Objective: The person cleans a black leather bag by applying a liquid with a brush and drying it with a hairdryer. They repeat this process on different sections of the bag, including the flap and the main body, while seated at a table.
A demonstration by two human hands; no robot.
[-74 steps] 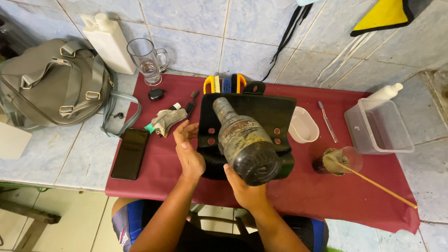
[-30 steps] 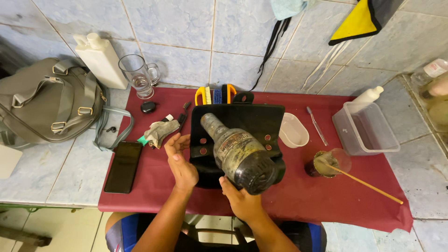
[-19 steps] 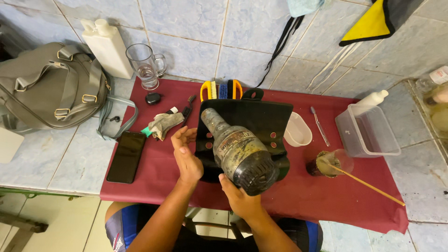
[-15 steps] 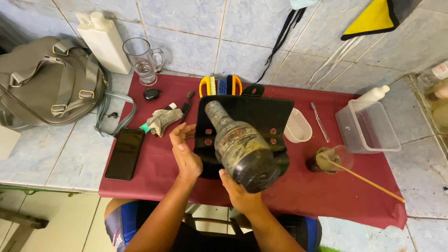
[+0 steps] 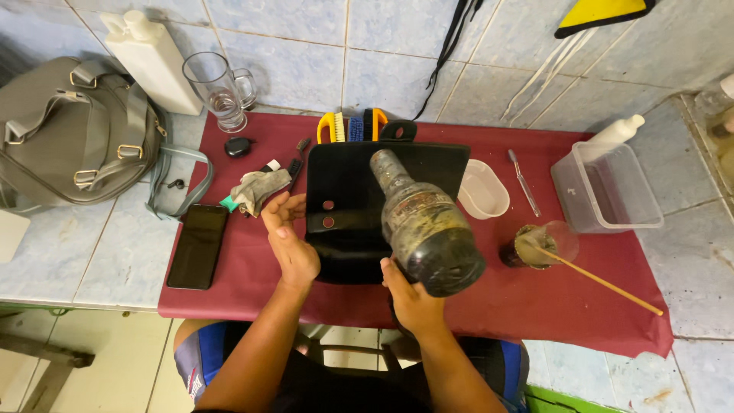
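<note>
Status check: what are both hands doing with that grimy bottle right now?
Right hand grips the dirty bottle at its base, neck tilted away. Left hand open, empty, beside it. Black tray beneath; nothing blocking.

Looks like a home work corner, prob. small craft/cleaning setup, not a shop or lab. Tiled counter (image 5: 69, 252) w/ pale blue tiled wall (image 5: 306, 53) behind, worn grout. Dark red cloth (image 5: 252, 283) spread as work mat. Personal stuff beside it: grey handbag (image 5: 69, 138), phone (image 5: 197, 245), glass mug (image 5: 222, 90). Work bits: coloured brushes (image 5: 353, 126), dirty rag (image 5: 256, 191), white dish (image 5: 483, 190), clear plastic tub (image 5: 608, 187), white squeeze bottle (image 5: 612, 136), cup of murky liquid w/ stick (image 5: 535, 245).
</note>
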